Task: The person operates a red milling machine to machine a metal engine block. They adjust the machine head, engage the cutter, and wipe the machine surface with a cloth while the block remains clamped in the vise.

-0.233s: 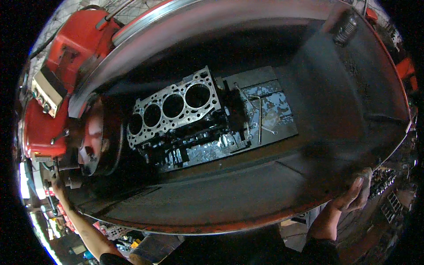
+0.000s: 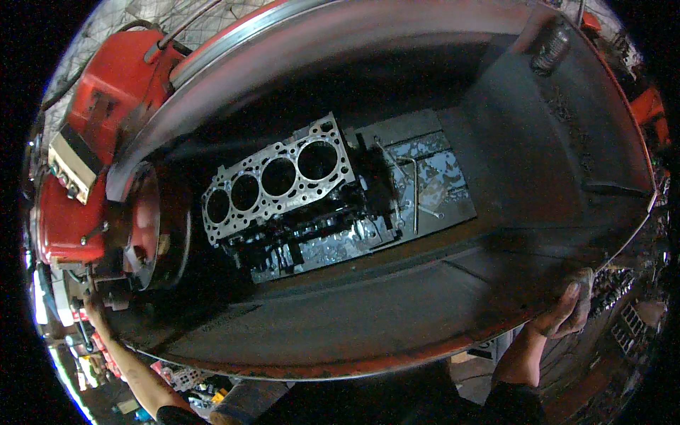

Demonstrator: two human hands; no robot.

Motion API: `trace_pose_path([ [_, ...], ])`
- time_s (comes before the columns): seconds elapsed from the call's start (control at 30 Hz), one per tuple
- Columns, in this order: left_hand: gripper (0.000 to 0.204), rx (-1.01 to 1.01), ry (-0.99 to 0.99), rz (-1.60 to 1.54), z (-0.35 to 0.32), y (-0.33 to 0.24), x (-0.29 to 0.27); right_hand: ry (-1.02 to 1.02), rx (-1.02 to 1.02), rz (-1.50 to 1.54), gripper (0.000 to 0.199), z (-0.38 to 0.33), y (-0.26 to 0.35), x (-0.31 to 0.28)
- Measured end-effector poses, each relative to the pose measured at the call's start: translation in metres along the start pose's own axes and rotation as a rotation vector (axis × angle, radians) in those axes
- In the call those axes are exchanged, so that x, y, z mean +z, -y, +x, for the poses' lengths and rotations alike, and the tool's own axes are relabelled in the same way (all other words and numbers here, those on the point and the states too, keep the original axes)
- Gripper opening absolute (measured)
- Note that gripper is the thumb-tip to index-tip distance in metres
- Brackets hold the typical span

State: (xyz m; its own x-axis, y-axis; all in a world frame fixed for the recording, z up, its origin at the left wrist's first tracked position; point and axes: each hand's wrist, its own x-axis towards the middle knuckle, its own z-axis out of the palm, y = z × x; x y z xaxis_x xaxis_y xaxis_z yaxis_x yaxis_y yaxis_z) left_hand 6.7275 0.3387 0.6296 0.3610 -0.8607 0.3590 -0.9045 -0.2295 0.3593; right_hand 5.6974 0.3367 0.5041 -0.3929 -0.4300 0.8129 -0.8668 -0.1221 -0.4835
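An engine block (image 2: 283,188) with a bare metal top face and a row of round bores sits inside a large dark metal tub (image 2: 368,319). Its lower side looks wet and black. On the right side of the tub's lower rim, my right hand (image 2: 567,308) is closed over the edge, thumb on the near side. At the far left, my left hand (image 2: 93,304) reaches up to a small lever (image 2: 89,276) beneath a red machine housing (image 2: 71,219); its fingers are too small and dark to make out.
Several wrenches and a bent rod (image 2: 416,184) lie on a wet flat plate (image 2: 453,202) beside the block. A coil spring (image 2: 551,48) is at the tub's upper right. A pale control box (image 2: 73,164) juts from the red machine. Metal parts (image 2: 627,329) lie outside, at lower right.
The view has shifted slightly, so the red machine and block sit a little lower and further left. Both hands stay in the same places.
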Motion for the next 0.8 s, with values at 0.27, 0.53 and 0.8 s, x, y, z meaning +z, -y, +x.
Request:
trace_pose_path([
  [0.27,0.035,0.037,-0.139,0.199,-0.010,0.011,-0.002,0.123,-0.023,-0.051,0.030,-0.008,-0.018,-0.016],
  [0.53,0.037,-0.120,-0.062,0.361,0.003,0.026,-0.009,0.037,0.073,-0.020,0.029,-0.016,-0.025,-0.018],
  [0.8,0.039,0.346,-0.103,0.830,0.000,0.045,-0.007,0.089,0.012,0.120,0.029,-0.019,-0.051,-0.026],
])
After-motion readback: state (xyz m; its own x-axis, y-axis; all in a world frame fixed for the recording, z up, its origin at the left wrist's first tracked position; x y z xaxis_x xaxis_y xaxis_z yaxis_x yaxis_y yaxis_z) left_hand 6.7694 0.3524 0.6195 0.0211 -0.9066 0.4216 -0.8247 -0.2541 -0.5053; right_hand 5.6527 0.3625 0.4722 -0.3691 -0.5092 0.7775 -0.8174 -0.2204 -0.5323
